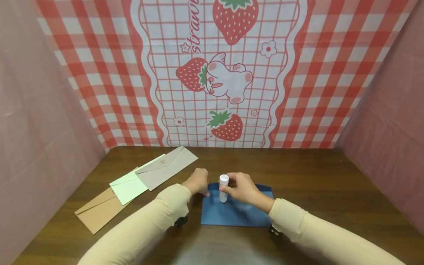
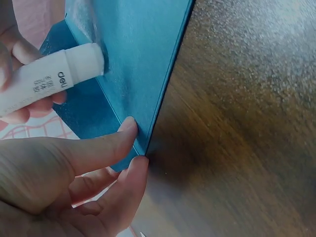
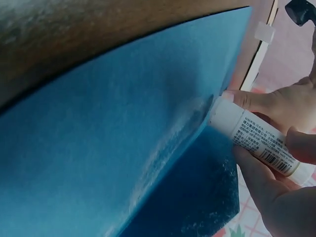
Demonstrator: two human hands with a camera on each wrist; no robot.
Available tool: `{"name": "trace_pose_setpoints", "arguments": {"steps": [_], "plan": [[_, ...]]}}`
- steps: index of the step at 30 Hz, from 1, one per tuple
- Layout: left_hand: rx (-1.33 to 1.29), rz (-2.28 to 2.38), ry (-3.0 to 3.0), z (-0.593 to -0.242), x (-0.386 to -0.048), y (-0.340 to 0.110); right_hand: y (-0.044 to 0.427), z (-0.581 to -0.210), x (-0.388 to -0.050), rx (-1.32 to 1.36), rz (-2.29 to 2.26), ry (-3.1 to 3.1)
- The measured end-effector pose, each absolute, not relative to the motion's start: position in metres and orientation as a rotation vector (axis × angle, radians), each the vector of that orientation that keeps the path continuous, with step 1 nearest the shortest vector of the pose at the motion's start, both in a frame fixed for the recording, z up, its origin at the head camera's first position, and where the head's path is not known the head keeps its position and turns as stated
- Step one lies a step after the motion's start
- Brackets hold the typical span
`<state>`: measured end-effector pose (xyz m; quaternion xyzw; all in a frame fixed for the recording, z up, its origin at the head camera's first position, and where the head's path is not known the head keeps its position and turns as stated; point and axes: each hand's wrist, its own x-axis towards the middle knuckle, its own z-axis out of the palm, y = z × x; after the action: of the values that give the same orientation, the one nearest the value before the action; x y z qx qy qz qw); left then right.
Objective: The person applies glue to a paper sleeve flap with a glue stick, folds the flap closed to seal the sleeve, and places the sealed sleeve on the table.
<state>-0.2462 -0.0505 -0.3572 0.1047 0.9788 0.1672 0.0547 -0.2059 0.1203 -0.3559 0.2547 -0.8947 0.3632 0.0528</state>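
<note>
A blue envelope [image 1: 232,217] lies on the table in the head view, its flap unfolded on the far side. My left hand [image 1: 197,180] pinches the envelope's left corner; in the left wrist view the thumb [image 2: 126,133] lies on top near the fold. My right hand [image 1: 243,187] grips a white glue stick [image 1: 223,195], held upright with its lower end against the envelope close to the flap's fold. Whitish glue smears [image 3: 158,158] run along that fold in the right wrist view, with specks on the flap [image 3: 197,197]. The glue stick's tip is hidden against the paper.
To the left, three envelopes overlap on the brown wooden table [image 1: 314,184]: a tan one [image 1: 96,209], a pale green one [image 1: 127,187] and a greyish one [image 1: 172,169]. A strawberry-print cloth [image 1: 228,92] hangs behind, and pink cloth hangs at both sides.
</note>
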Motion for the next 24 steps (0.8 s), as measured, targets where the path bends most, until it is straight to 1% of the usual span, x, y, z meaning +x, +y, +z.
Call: {"name": "trace_pose_setpoints", "arguments": {"steps": [16,24], "plan": [[0.318,0.52,2.983,-0.356,-0.244,-0.049,0.119,-0.358,-0.206,0.779,1.101,-2.748],[0.3,0.486,2.99,-0.356,-0.243,-0.051,0.132,-0.364,-0.203,0.744,1.086,-2.736]]}}
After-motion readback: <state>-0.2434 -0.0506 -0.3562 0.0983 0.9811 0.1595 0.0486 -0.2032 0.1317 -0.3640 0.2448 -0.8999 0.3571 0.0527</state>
